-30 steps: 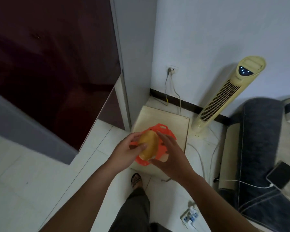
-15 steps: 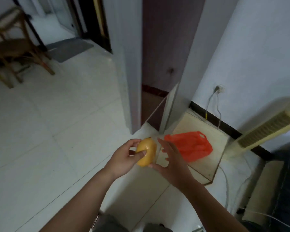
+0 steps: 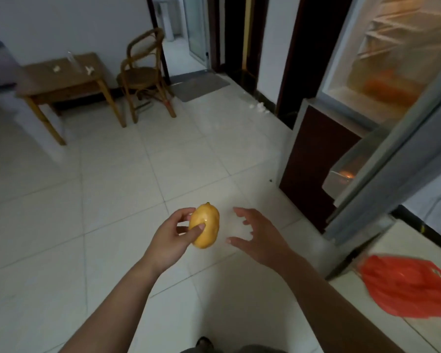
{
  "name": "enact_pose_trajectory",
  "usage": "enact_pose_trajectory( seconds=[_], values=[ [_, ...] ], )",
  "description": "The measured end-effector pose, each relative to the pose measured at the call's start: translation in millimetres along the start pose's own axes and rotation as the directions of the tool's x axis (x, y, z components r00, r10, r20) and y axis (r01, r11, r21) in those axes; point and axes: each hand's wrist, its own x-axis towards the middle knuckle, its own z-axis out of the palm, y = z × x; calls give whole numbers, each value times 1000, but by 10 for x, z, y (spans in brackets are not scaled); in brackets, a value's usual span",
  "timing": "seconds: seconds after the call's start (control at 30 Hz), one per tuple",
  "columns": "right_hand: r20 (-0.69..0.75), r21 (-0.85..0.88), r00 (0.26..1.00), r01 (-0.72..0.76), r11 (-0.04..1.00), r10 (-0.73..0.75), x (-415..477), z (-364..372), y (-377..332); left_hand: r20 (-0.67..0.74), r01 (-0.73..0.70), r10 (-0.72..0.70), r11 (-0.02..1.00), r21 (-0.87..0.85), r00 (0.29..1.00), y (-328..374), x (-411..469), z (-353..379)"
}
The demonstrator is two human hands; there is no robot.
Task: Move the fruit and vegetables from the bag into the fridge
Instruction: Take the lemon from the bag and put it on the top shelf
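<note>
A home. An open fridge [image 3: 392,72] stands beyond the right grip [image 3: 261,238]. A cane chair [image 3: 144,77] and wooden surface [image 3: 59,75] stand well beyond the left grip [image 3: 169,240].

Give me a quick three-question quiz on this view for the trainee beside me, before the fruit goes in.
1. Which hand grips the yellow fruit? A) left B) right C) both
2. True or false: the fridge stands open.
3. Fill in: the red bag lies to the person's ____.
Key: 1 A, the left hand; 2 true; 3 right.
</note>
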Motion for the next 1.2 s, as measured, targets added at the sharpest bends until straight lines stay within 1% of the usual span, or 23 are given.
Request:
enact_pose_trajectory(
  seconds=[0.17, 0.33, 0.53, 0.67, 0.8, 0.9, 0.97, 1.03, 1.1, 1.2],
  values=[
    [0, -29, 1000, -6, 1000, 6, 433, 17, -157, -31, -34, 34, 999, -13, 999, 41, 404, -445],
    [-34, -55, 999, -9, 998, 7, 967, -268, -209, 10, -96, 96, 995, -8, 995, 307, 1050, -541],
    [-117, -6, 993, -7, 1000, 6, 1898, -712, -132, 124, -200, 193, 979, 45, 973, 823, 2173, -327],
    [-183, 26, 983, 3, 1000, 2, 2720, -1118, -104, 178, -267, 254, 962, 55, 951, 1326, 3109, -80],
    [-257, 48, 966, -28, 998, 40, 3414, -1633, -61, 231, -335, 310, 939, 77, 922, 1873, 3928, 223],
    [-337, 28, 941, -30, 999, 38, 3777, -2017, 45, 283, -374, 347, 926, 46, 894, 2180, 4433, 489],
    [-375, 30, 925, -59, 998, 66, 3932, -2241, 132, 331, -374, 346, 927, 23, 878, 2312, 4703, 667],
    [-422, 31, 901, -95, 995, 99, 4038, -2456, 227, 393, -409, 367, 912, 25, 843, 2442, 4932, 853],
    [-491, 19, 864, -118, 993, 112, 4108, -2669, 334, 450, -442, 389, 897, 14, 804, 2589, 5132, 1060],
    [-592, -6, 795, -169, 986, 133, 4190, -2982, 535, 547, -448, 395, 893, -41, 738, 2831, 5434, 1430]
  ],
)
